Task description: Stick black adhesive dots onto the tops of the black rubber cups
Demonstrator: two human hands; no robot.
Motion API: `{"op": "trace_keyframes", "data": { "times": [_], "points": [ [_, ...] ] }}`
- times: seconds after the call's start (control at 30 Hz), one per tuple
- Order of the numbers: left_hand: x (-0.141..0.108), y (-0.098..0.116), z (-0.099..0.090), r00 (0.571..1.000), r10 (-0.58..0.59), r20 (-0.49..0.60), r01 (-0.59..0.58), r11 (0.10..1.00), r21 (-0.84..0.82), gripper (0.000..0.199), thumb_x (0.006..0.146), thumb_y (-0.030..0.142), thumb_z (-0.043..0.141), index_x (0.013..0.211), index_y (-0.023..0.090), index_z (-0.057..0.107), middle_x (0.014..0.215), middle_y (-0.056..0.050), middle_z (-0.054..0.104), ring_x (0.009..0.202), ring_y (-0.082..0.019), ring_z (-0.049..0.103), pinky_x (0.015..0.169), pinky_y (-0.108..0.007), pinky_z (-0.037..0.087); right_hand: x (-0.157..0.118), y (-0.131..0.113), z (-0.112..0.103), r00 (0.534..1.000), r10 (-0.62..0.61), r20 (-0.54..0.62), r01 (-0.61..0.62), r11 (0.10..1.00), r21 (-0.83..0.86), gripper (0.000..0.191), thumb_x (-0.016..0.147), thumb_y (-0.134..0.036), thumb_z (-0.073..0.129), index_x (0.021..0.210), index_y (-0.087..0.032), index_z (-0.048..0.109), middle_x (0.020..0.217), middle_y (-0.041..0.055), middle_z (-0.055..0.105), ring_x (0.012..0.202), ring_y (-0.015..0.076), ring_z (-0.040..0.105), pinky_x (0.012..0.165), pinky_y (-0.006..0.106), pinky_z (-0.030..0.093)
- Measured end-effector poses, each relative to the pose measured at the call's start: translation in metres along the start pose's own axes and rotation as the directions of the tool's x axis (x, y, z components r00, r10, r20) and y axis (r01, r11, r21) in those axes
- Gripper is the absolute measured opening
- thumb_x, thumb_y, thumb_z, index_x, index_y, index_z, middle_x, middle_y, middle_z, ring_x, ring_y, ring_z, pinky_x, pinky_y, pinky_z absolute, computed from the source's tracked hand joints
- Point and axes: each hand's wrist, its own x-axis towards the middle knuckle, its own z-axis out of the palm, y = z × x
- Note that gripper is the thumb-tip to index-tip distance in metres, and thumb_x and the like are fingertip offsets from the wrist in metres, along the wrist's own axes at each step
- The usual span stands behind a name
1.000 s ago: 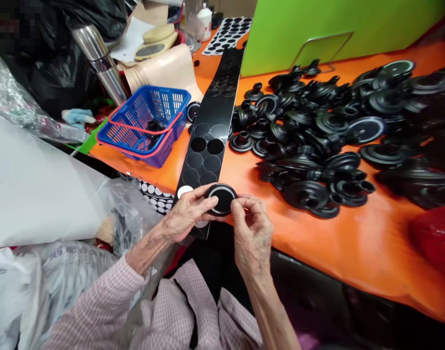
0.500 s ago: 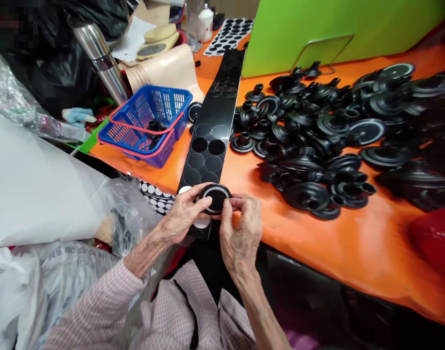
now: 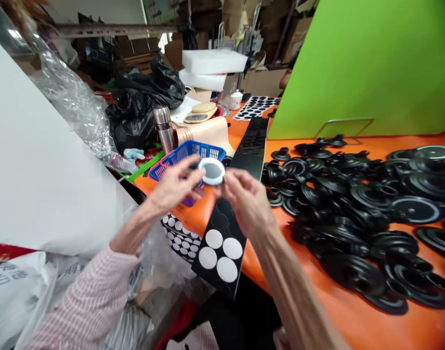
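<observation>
I see my right hand (image 3: 249, 199) pinching the round disc (image 3: 212, 171) up in the air, near the blue basket (image 3: 210, 150). My left hand (image 3: 171, 187) is blurry, so I can't tell if it grips. The disc could drop if my fingertips slip. I can't see what's in the basket.

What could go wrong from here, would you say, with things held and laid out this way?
The round disc is raised at the right hand's fingertips, so it might slip. The black strip overhangs the table edge, where a passing arm could catch it. The black parts lie heaped close beside the right forearm, which might knock some loose.
</observation>
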Motion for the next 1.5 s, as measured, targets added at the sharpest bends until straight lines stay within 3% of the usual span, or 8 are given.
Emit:
{"op": "trace_keyframes", "data": {
  "times": [0.13, 0.2, 0.37, 0.77, 0.97, 1.2, 1.33, 1.5],
  "points": [
    [-0.014, -0.007, -0.013, 0.969, 0.190, -0.156, -0.133, 0.938, 0.319, 0.034, 0.084, 0.051, 0.060, 0.094, 0.019, 0.067, 0.080, -0.002, 0.065, 0.065, -0.013, 0.057, 0.060, -0.027, 0.042, 0.005, -0.003, 0.000, 0.984, -0.175, -0.020, 0.167, 0.965, -0.201, 0.027, 0.084, -0.046, 0.059, 0.092, -0.021, 0.058, 0.084, 0.0012, 0.063, 0.069, 0.0137, 0.063, 0.068, 0.033, 0.055],
    [-0.032, -0.044, -0.003, 0.998, -0.046, -0.053, 0.060, 0.953, 0.296, 0.033, 0.076, 0.050, 0.069, 0.083, 0.018, 0.066, 0.078, -0.003, 0.065, 0.070, -0.015, 0.056, 0.064, -0.027, 0.043, -0.025, 0.017, -0.021, 0.978, -0.201, -0.058, 0.144, 0.848, -0.511, 0.022, 0.087, -0.041, 0.055, 0.091, -0.020, 0.061, 0.084, 0.0037, 0.065, 0.076, 0.0173, 0.064, 0.073, 0.037, 0.055],
    [-0.052, -0.111, 0.039, 0.875, -0.485, 0.013, 0.478, 0.857, -0.193, 0.043, 0.064, 0.041, 0.081, 0.088, 0.016, 0.056, 0.069, 0.002, 0.060, 0.060, -0.010, 0.052, 0.056, -0.022, 0.039, -0.106, 0.075, -0.061, 0.983, -0.183, 0.005, 0.113, 0.583, -0.805, 0.023, 0.089, -0.030, 0.050, 0.104, -0.020, 0.063, 0.111, 0.0118, 0.066, 0.105, 0.0250, 0.062, 0.089, 0.046, 0.052],
    [-0.041, -0.113, 0.060, 0.918, -0.315, 0.240, 0.393, 0.802, -0.450, 0.025, 0.067, 0.031, 0.079, 0.082, 0.014, 0.068, 0.076, 0.000, 0.064, 0.068, -0.010, 0.055, 0.067, -0.022, 0.041, -0.083, 0.076, -0.043, 0.957, -0.287, -0.037, 0.111, 0.481, -0.870, 0.025, 0.092, -0.037, 0.051, 0.102, -0.018, 0.061, 0.100, 0.0107, 0.062, 0.094, 0.0239, 0.061, 0.079, 0.040, 0.053],
    [-0.043, -0.112, 0.061, 0.926, -0.289, 0.243, 0.369, 0.827, -0.424, 0.021, 0.068, 0.030, 0.078, 0.079, 0.015, 0.069, 0.077, 0.000, 0.064, 0.072, -0.011, 0.055, 0.070, -0.022, 0.042, -0.081, 0.076, -0.050, 0.927, -0.354, 0.126, 0.202, 0.186, -0.962, 0.029, 0.095, -0.038, 0.045, 0.107, -0.017, 0.062, 0.096, 0.0121, 0.064, 0.082, 0.0235, 0.062, 0.066, 0.034, 0.051],
    [-0.043, -0.116, 0.064, 0.933, -0.246, 0.263, 0.337, 0.855, -0.394, 0.022, 0.074, 0.034, 0.073, 0.087, 0.017, 0.071, 0.083, -0.002, 0.067, 0.078, -0.012, 0.057, 0.075, -0.023, 0.043, -0.082, 0.080, -0.051, 0.871, -0.428, 0.241, 0.289, 0.050, -0.956, 0.027, 0.097, -0.027, 0.040, 0.104, -0.017, 0.064, 0.095, 0.0128, 0.068, 0.086, 0.0230, 0.064, 0.073, 0.035, 0.052],
    [-0.043, -0.113, 0.062, 0.939, -0.270, 0.213, 0.317, 0.920, -0.230, 0.023, 0.074, 0.036, 0.071, 0.086, 0.016, 0.068, 0.080, -0.002, 0.063, 0.074, -0.013, 0.054, 0.070, -0.024, 0.041, -0.080, 0.078, -0.058, 0.843, -0.515, 0.156, 0.249, 0.117, -0.961, 0.028, 0.097, -0.021, 0.037, 0.101, -0.016, 0.064, 0.090, 0.0128, 0.069, 0.080, 0.0214, 0.065, 0.067, 0.033, 0.052],
    [-0.047, -0.087, 0.058, 0.984, -0.086, -0.155, 0.130, 0.945, 0.302, 0.025, 0.074, 0.039, 0.069, 0.088, 0.020, 0.062, 0.078, 0.001, 0.054, 0.070, -0.014, 0.048, 0.068, -0.026, 0.039, -0.092, 0.065, -0.067, 0.822, -0.570, 0.016, 0.192, 0.249, -0.949, 0.027, 0.097, -0.020, 0.036, 0.099, -0.017, 0.063, 0.083, 0.0095, 0.066, 0.072, 0.0193, 0.064, 0.062, 0.031, 0.052]
  ]
}}
